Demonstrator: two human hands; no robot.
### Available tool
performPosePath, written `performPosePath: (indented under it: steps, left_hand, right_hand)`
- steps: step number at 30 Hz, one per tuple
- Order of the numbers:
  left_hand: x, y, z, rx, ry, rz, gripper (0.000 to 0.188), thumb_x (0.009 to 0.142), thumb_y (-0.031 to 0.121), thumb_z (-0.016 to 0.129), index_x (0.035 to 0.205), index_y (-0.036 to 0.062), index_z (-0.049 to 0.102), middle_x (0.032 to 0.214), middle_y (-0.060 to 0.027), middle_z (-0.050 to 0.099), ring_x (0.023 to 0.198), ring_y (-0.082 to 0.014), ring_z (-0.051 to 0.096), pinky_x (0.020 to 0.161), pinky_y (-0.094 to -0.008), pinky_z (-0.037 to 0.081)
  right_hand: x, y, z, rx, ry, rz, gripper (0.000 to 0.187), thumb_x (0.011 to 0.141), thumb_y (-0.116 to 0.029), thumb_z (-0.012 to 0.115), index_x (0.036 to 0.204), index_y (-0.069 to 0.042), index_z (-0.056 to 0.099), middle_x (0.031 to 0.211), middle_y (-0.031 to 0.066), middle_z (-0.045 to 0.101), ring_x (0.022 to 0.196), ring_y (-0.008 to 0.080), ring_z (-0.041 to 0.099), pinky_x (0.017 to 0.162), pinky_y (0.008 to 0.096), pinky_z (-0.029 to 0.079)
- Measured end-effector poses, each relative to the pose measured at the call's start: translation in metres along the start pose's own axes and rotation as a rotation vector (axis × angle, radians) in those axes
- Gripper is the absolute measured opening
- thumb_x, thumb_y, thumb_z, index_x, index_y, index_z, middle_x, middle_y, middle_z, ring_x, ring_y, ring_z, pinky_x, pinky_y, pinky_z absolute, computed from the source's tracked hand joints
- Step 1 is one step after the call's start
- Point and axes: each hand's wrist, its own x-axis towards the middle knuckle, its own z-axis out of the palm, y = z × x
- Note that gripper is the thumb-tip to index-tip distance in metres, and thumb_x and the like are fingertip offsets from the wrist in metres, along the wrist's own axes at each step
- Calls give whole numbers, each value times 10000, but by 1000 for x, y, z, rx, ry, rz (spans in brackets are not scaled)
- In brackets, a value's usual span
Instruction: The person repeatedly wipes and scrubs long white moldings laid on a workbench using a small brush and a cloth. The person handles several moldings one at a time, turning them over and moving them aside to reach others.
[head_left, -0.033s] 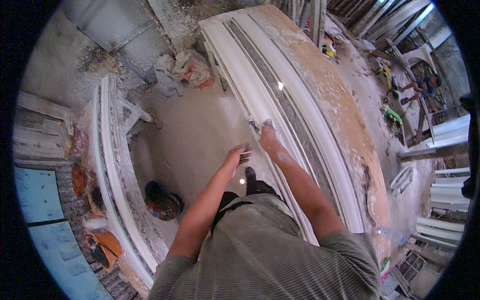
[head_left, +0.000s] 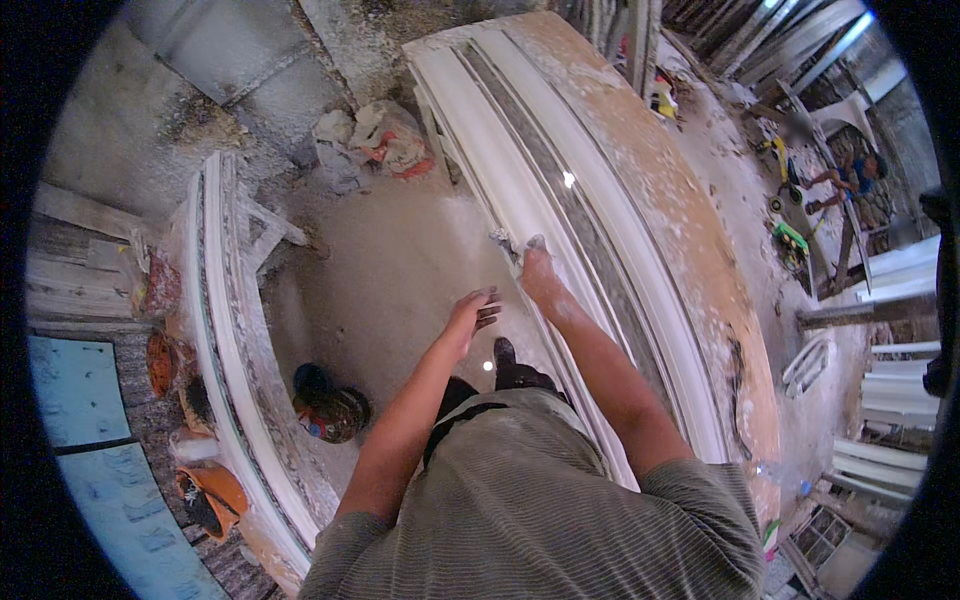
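My right hand is at the left edge of a long white moulding, its fingers curled and dusted with white. What it grips, if anything, is hidden by the hand. A small greyish lump shows just beside it, at the moulding's edge. My left hand hangs over the floor to the left of the moulding, fingers apart and holding nothing. A second white moulding runs alongside on the same long bench, with a grey strip between the two.
Another narrow bench with white mouldings stands to my left. On the floor is a dark round container. Orange buckets sit at the lower left, crumpled sacks at the back. A person in blue is far right.
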Motion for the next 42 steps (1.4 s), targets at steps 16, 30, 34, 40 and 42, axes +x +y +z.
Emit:
performPosePath:
  steps: [16,30,34,40,42]
  left_hand:
    - [195,215,-275,-381,228,17,446,976,312,518,1335,48,504,1258,-92,589,1121,-244,589,945,-358,490]
    - [337,406,-367,-344,254,84,451,980,323,502,1346,59,507,1280,-88,576,1158,-250,567,982,-373,447]
    - [336,425,-395,-437,324,72,473,977,319,506,1375,64,480,1297,-79,563,1145,-258,565,990,-377,440]
    - [352,447,-402,-388,317,-43,434,978,295,508,1346,65,486,1318,-94,548,1153,-281,559,992,-387,442]
    - [373,463,-399,-373,375,-45,418,978,283,504,1334,63,490,1334,-101,537,1174,-290,553,991,-392,446]
  right_hand:
    - [425,-39,106,-180,-103,46,248,707,-42,631,924,77,628,985,278,628,923,420,630,803,469,516]
    - [732,-85,142,-39,18,-14,193,740,-108,634,863,39,653,920,236,639,853,362,645,727,455,515]
    - [837,-86,131,32,-23,41,180,746,-117,632,858,22,661,903,214,641,840,349,644,714,453,513]
    - [881,-62,131,53,-63,181,164,756,-132,628,849,-5,675,877,181,644,822,330,642,696,451,509]
    - [863,-52,130,58,-52,196,159,759,-137,627,846,-14,679,868,171,645,815,323,642,689,450,508]
